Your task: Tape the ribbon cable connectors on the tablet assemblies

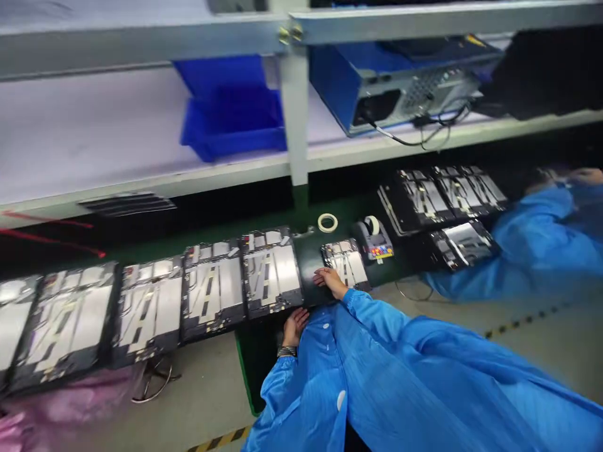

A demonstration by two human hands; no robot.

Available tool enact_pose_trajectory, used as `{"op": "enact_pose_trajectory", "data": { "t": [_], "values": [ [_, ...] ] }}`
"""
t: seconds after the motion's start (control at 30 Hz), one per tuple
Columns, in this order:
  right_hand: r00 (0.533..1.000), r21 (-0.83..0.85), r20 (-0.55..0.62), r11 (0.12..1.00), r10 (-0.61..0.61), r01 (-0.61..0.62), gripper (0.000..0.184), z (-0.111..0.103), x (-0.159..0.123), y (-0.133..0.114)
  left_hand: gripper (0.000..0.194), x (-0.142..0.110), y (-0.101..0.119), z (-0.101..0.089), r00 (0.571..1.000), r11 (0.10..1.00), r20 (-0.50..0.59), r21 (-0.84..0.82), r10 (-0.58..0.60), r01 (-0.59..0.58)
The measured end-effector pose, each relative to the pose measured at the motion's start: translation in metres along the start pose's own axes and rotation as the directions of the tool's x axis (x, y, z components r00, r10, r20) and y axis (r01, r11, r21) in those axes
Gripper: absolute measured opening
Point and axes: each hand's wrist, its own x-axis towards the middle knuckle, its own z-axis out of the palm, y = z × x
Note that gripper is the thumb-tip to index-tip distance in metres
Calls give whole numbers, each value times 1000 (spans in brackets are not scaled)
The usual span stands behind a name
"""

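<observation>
- Blue smock sleeves are worn on both of the person's arms, and a dark wristband is seen on the left wrist.
- The left hand is held at the near edge of a black panel, with the fingers loosely curled. Nothing is seen pinched, and whether the edge is gripped cannot be told.
- The right hand is pressed flat on the black panel, with the fingers slightly spread and nothing pinched.
- A metal-lined black frame is placed just beyond the right hand, on the far side of the grip.
- A long row of similar frames is laid edge to edge to the left of both hands, the nearest one abutting the black panel.
- A roll of masking tape is lying just beyond the grip, and a tape dispenser is standing to its right.
- A pink plastic sheet and a loop of wire are seen below the row, left of the grip, with a yellow-and-black floor strip near the bottom edge.
- Further frames are set out on the bench well to the right of the grip, next to a co-worker's blue sleeve.
- Above and beyond the grip, a blue plastic bin and a metal computer case are placed on a white shelf.
</observation>
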Motion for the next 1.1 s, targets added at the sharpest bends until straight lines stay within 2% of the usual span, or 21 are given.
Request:
{"op": "enact_pose_trajectory", "data": {
  "t": [0.1,0.2,0.27,0.33,0.47,0.5,0.57,0.63,0.67,0.73,0.8,0.87,1.0,1.1],
  "values": [
    [966,69,-249,996,64,-48,12,-80,6,21,25,10,-5,23,997,987,72,163,0,-12],
    [859,148,-504,989,94,-22,8,-159,9,32,31,31,10,64,992,947,82,298,100,-120],
    [795,199,-594,980,123,-2,7,-198,18,34,34,48,30,97,975,900,69,376,209,-220],
    [770,249,-621,968,147,16,9,-222,32,35,35,65,53,130,945,835,50,454,325,-311],
    [793,349,-577,937,197,21,21,-240,58,33,39,89,100,185,861,689,-17,609,508,-393],
    [805,373,-555,928,210,15,22,-242,63,32,40,94,111,197,834,627,-10,665,551,-406],
    [829,413,-509,911,232,-1,23,-246,71,30,42,101,129,219,771,424,82,797,631,-431],
    [849,443,-467,896,248,-18,21,-250,78,28,44,108,143,241,729,166,243,883,639,-440],
    [857,456,-449,889,253,-24,19,-251,81,27,46,111,149,252,731,68,316,894,604,-442],
    [866,481,-425,876,262,-29,18,-253,86,26,49,118,156,271,770,-45,411,893,487,-448],
    [867,504,-422,864,265,-18,18,-252,89,28,51,124,158,286,804,-105,456,885,381,-453],
    [856,520,-447,854,261,12,16,-252,88,33,52,128,156,293,815,-136,474,879,333,-456],
    [794,533,-553,840,253,103,12,-250,80,49,55,130,148,293,799,-172,478,878,365,-446],
    [753,540,-612,823,239,177,21,-244,79,56,54,132,144,288,782,-190,480,877,396,-442]
  ]
}}
